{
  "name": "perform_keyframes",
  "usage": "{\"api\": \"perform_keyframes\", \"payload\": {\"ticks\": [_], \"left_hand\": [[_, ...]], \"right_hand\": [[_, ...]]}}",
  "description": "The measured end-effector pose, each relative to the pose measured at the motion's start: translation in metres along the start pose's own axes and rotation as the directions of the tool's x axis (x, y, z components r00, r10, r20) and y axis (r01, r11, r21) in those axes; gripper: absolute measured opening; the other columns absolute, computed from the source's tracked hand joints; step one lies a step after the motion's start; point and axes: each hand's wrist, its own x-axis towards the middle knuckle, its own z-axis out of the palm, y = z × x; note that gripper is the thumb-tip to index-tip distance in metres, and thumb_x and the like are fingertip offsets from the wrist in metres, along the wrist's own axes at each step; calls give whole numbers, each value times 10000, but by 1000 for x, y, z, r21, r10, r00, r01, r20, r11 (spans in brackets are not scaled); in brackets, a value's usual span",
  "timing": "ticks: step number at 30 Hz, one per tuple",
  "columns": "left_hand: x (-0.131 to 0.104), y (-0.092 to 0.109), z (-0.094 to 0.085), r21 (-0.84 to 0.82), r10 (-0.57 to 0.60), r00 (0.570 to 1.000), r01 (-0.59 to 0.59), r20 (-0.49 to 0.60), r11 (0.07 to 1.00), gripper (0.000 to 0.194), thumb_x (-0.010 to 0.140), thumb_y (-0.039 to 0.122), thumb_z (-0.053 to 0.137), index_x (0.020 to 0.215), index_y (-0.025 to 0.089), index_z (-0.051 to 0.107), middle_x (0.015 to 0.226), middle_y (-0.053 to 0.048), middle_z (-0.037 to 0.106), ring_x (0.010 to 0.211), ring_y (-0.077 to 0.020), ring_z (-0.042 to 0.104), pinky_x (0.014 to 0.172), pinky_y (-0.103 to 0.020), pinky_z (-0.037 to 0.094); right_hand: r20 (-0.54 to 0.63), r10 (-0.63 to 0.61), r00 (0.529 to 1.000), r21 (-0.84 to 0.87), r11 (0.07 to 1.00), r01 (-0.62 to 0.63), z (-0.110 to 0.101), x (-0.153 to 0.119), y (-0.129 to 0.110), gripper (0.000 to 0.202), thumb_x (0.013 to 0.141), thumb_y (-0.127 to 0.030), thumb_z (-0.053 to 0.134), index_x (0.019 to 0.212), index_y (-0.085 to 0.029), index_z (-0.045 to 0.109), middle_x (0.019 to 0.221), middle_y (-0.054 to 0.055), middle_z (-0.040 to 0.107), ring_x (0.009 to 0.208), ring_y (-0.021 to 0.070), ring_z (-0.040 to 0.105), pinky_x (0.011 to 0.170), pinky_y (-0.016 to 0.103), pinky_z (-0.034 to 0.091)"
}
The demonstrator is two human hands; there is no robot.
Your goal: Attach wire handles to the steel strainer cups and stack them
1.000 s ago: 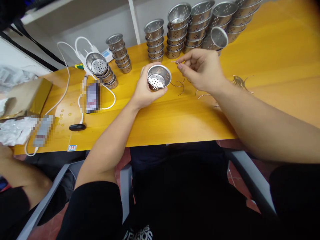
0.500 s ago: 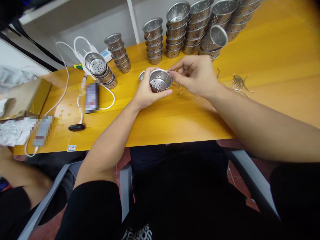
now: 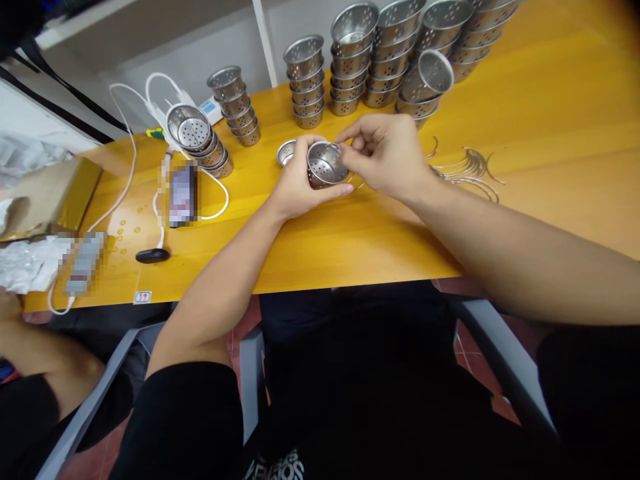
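My left hand [image 3: 296, 179] is wrapped round a small perforated metal cup [image 3: 327, 175], its mouth tilted up towards me. At the cup's right rim, the thumb and forefinger of my right hand [image 3: 381, 152] are pinched together on what looks like a thin curved metal wire, mostly hidden by the fingers. Another metal cup [image 3: 285, 153] shows partly behind my left hand. Loose curved wires [image 3: 473, 167] lie in a bunch on the table to the right of my right hand.
Stacks of perforated cups [image 3: 306, 83] line the back of the yellow table [image 3: 350, 247], with more stacks [image 3: 190, 127] at left. A phone [image 3: 183, 197], white cables, a black plug-like piece [image 3: 153, 256] and a cardboard box [image 3: 55, 193] lie leftward. Another person's arm [image 3: 45, 347] is at far left.
The held cup has shifted slightly right and turned a little in my left hand, uncovering more of the cup behind. My right hand stays pinched at the rim, slightly further left.
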Motion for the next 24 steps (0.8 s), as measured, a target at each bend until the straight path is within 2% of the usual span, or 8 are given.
{"api": "perform_keyframes", "payload": {"ticks": [4,7,10,12,15,17,20,24], "left_hand": [[3,0,1,-45,-3,999,2,-32,999,1215,903,1087,973,1725,326,501,1594,-128,707,1484,-387,785,1371,-603,630],[3,2,-5,-80,-23,998,19,-55,997,1008,1013,1017,931,1646,314,583,1542,-120,770,1381,-341,838,1266,-552,708],[3,8,-11,-77,-24,999,21,-37,997,781,1140,883,883,1601,304,632,1452,-90,829,1269,-287,881,1167,-490,756],[2,11,-13,-45,-1,1000,0,-26,999,708,1186,808,855,1619,300,621,1419,-71,831,1245,-273,901,1144,-479,771],[1,13,-11,17,18,1000,-17,-13,1000,743,1199,714,844,1727,299,525,1490,-86,783,1356,-315,899,1230,-549,758],[1,10,-9,30,27,1000,-28,9,999,806,1178,695,860,1756,288,472,1537,-108,743,1438,-348,866,1321,-603,707],[2,4,-7,11,46,999,-46,27,999,834,1148,732,873,1717,273,469,1543,-120,708,1470,-366,825,1400,-639,625],[3,1,-6,12,11,999,-11,30,1000,874,1119,804,886,1689,283,477,1517,-105,690,1436,-354,807,1402,-640,595]], "right_hand": [[31,-3,1000,107,994,0,3,1,-5,479,1016,-862,1029,1120,-413,900,863,53,845,881,365,765,714,560,681],[130,37,991,169,984,-59,-6,0,-15,627,1003,-986,995,1086,-373,895,962,79,890,869,349,774,755,567,709],[299,51,953,180,978,-109,-18,-1,-19,768,903,-1084,1029,1131,-365,883,902,58,830,778,305,724,705,515,684],[360,20,933,206,973,-101,-22,0,-17,808,848,-1086,1075,1119,-355,864,840,33,768,725,271,669,665,474,648],[347,-20,938,251,965,-72,-21,1,-10,822,837,-1083,1089,1032,-333,814,756,13,684,662,240,599,608,441,569],[320,0,947,251,964,-85,-18,1,-6,816,838,-1071,1097,1014,-332,797,744,10,665,664,242,600,614,445,567],[309,50,950,228,966,-125,-14,1,-3,771,847,-1019,1130,1025,-342,808,781,20,692,725,270,645,668,480,622],[310,30,950,258,959,-114,-12,0,-10,756,812,-998,1161,948,-354,788,793,31,724,779,297,667,715,520,642]]}}
